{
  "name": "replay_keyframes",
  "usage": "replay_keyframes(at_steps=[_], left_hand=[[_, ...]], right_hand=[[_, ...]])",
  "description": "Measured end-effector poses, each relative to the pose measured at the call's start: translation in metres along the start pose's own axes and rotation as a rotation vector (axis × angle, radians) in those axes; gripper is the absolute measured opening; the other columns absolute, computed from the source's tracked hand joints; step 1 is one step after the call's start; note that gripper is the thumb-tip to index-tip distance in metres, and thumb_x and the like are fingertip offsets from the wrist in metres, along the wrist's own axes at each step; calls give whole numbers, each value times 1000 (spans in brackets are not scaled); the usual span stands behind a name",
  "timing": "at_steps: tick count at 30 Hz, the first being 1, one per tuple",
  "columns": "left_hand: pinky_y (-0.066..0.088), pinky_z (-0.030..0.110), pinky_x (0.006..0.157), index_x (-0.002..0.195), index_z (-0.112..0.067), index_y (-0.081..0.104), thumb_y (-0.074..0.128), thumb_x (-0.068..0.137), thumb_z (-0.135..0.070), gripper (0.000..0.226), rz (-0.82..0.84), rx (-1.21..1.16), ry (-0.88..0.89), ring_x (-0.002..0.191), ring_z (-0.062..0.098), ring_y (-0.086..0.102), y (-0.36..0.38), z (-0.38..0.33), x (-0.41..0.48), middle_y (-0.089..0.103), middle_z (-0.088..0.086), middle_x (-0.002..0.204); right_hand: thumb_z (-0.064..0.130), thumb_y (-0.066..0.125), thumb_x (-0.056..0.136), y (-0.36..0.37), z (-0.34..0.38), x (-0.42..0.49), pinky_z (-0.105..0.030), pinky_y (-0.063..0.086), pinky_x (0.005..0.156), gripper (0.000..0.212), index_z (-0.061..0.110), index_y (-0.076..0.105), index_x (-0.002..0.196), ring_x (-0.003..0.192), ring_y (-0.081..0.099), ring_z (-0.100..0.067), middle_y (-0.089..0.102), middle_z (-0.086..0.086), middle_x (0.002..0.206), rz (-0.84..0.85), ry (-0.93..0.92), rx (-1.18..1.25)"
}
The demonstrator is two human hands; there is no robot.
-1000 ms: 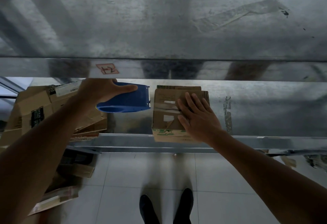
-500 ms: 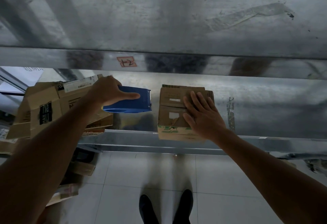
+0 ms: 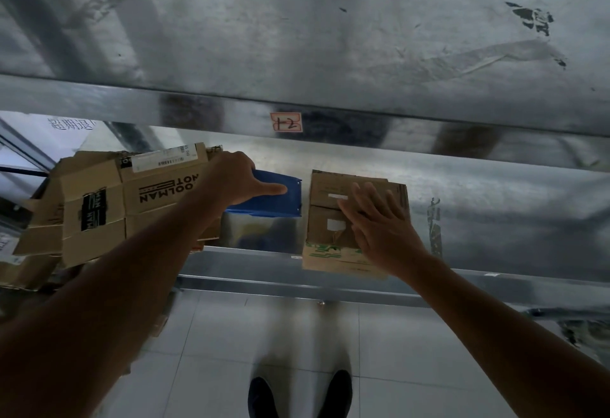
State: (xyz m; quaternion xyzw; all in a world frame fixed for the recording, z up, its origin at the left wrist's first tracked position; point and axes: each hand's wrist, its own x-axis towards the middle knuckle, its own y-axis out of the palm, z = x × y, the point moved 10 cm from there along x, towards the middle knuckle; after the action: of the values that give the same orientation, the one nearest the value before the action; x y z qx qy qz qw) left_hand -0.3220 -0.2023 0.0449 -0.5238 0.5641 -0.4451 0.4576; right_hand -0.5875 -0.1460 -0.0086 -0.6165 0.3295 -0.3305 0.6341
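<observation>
A blue plastic bin (image 3: 274,199) is held just above the lower metal shelf (image 3: 495,219), and my left hand (image 3: 237,180) grips its left end with the thumb lying along its side. To its right a small brown cardboard box (image 3: 330,216) with green print on its front stands at the shelf's front edge. My right hand (image 3: 379,219) lies flat on the top of that box with straight fingers.
A pile of flattened and folded cardboard boxes (image 3: 109,206) fills the shelf's left end, close to the blue bin. An upper metal shelf with a small red label (image 3: 286,122) on its front lip overhangs. Below are pale floor tiles and my two dark shoes (image 3: 297,394).
My left hand has lowered the blue bin slightly toward the shelf, still beside the box. My right hand has stayed flat on the box. The view has shifted a little.
</observation>
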Motion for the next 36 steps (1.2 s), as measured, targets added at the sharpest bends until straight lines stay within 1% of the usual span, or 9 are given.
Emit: replay_keyframes(at_steps=[2, 4, 6, 10, 16, 22, 28, 32, 36], left_hand=[[45, 30, 72, 88, -7, 69, 57, 69, -86, 82, -2, 0, 2, 72, 17, 57, 2, -1, 1, 56, 0, 73], [46, 29, 69, 87, -8, 70, 57, 68, -87, 82, -7, -22, -8, 68, 15, 57, 4, 0, 2, 58, 0, 72], [46, 27, 66, 85, -8, 69, 57, 66, -88, 83, -13, -30, -12, 65, 14, 56, 5, 0, 2, 58, 0, 71], [48, 29, 67, 82, -10, 69, 57, 65, -89, 82, -24, -44, -15, 63, 12, 55, 6, 2, 5, 59, -1, 70], [52, 34, 73, 82, -10, 70, 56, 63, -91, 84, -46, -31, 1, 70, 18, 60, 5, 4, 6, 64, 3, 74], [54, 34, 71, 79, -12, 69, 53, 61, -94, 85, -31, -25, 12, 64, 14, 57, 11, 6, 9, 61, 0, 69], [54, 35, 72, 72, -17, 59, 50, 59, -96, 81, 6, 33, 45, 64, 14, 56, 18, -2, 16, 56, -3, 65], [49, 30, 63, 64, -19, 44, 51, 61, -95, 77, 46, 252, 137, 57, 12, 52, 37, -18, 8, 49, -3, 59], [47, 28, 56, 62, -17, 51, 54, 68, -89, 73, -104, 79, 48, 49, 9, 47, 21, -2, 4, 48, -4, 52]], right_hand=[[32, 30, 102, -7, 22, 6, -47, 6, 125, 61, 20, 21, 161, 157, 2, -29, 9, -8, 169, -13, -25, 94], [43, 21, 106, -1, 43, 10, -41, 3, 127, 62, 18, 13, 162, 157, -4, -23, 2, -4, 168, 9, -14, 194], [55, 13, 106, 11, 58, 11, -42, 3, 128, 67, 17, 7, 162, 157, -7, -22, 0, -5, 169, 33, 23, 197], [63, 4, 103, 17, 63, 10, -47, 14, 127, 80, 11, 21, 161, 157, 10, -28, 15, -11, 169, -13, 93, 143], [70, 25, 99, 14, 65, 12, -48, 17, 126, 84, 13, 24, 161, 156, 15, -27, 21, -10, 168, -49, 128, 99], [78, 36, 89, 15, 63, 14, -56, 15, 125, 97, 16, 22, 162, 156, 14, -34, 17, -11, 169, -49, 166, 67], [74, 47, 88, 20, 60, 15, -57, 29, 121, 95, 15, 26, 160, 153, 25, -35, 24, -13, 167, -69, 172, 47], [73, 50, 88, 22, 59, 15, -56, 26, 122, 96, 16, 24, 161, 154, 23, -34, 22, -13, 168, -99, 168, 34], [74, 45, 88, 22, 59, 15, -57, 27, 122, 95, 15, 25, 161, 154, 24, -35, 22, -14, 168, -124, 154, 44]])
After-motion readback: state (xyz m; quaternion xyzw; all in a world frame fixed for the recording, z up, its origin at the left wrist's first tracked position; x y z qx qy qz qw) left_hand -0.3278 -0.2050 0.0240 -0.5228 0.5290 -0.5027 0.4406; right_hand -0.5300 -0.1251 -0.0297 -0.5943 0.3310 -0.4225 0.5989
